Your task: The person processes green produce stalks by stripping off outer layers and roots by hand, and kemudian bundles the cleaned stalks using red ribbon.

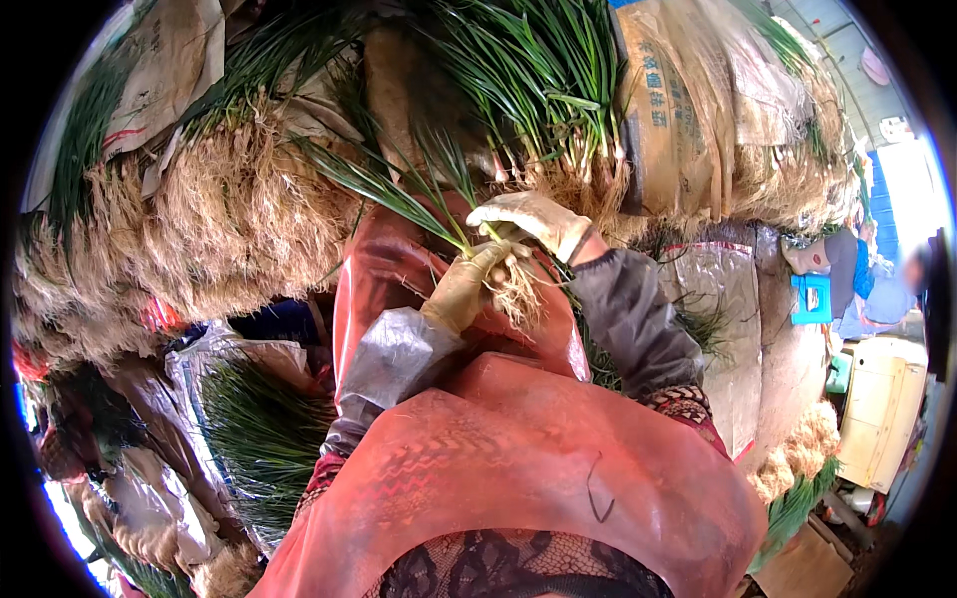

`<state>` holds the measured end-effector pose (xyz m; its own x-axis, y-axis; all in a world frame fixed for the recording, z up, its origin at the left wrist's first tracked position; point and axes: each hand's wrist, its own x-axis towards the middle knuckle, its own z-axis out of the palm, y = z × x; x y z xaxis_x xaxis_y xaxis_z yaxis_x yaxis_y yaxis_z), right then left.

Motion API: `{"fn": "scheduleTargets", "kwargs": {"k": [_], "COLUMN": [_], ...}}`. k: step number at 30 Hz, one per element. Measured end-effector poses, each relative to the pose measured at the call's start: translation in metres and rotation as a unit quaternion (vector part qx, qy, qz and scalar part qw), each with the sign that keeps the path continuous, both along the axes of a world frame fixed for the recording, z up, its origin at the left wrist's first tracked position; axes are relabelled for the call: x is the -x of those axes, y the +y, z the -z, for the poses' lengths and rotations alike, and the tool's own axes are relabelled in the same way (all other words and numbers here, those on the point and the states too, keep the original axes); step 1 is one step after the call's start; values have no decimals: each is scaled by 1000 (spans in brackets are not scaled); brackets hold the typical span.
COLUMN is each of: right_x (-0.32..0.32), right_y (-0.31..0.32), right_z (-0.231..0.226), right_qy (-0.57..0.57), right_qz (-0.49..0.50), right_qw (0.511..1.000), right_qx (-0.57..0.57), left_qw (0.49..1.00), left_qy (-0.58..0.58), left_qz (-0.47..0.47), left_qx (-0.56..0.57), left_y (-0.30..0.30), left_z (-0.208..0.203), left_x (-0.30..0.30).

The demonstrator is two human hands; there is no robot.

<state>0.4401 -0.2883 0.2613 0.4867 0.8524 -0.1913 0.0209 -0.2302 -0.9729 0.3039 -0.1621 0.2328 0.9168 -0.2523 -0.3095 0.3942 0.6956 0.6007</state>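
Observation:
In a pale work glove, my left hand (464, 291) is closed round the lower stalks of a small bunch of green onions (409, 204). Their leaves point up and to the left, and their pale roots (515, 289) hang out on the right side of the glove. My right hand (535, 221), gloved too, bends over the same stalks just above the roots, its fingertips pinched on them and partly hidden. Beyond my hands stands a larger bundle of green onions (553, 90) with its roots toward me.
A long pile of rooted onions (229, 189) stretches along the left, partly under sacks. A printed sack (663, 110) covers more at the right. Green leaves (259, 439) lie by my left side. My red apron (518, 439) spans my lap. Far right are a blue stool (812, 299) and another person (847, 261).

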Motion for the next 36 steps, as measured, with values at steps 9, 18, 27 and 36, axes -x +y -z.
{"fn": "scheduleTargets", "kwargs": {"k": [9,18,27,36], "right_x": [10,-77,-24,-2], "right_y": [9,-84,-70,-60], "right_z": [19,-27,-37,-65], "right_qy": [-493,-581,-571,-524], "right_qz": [293,334,460,264], "right_qw": [812,588,646,750], "right_qx": [111,453,213,305], "left_qw": [996,988,972,997], "left_qy": [-20,-73,-88,4], "left_qz": [43,92,24,-35], "left_qx": [80,-105,-215,-62], "left_y": [-20,-13,-24,-34], "left_z": [-53,-55,-43,-38], "left_x": [13,-33,-67,-80]}}
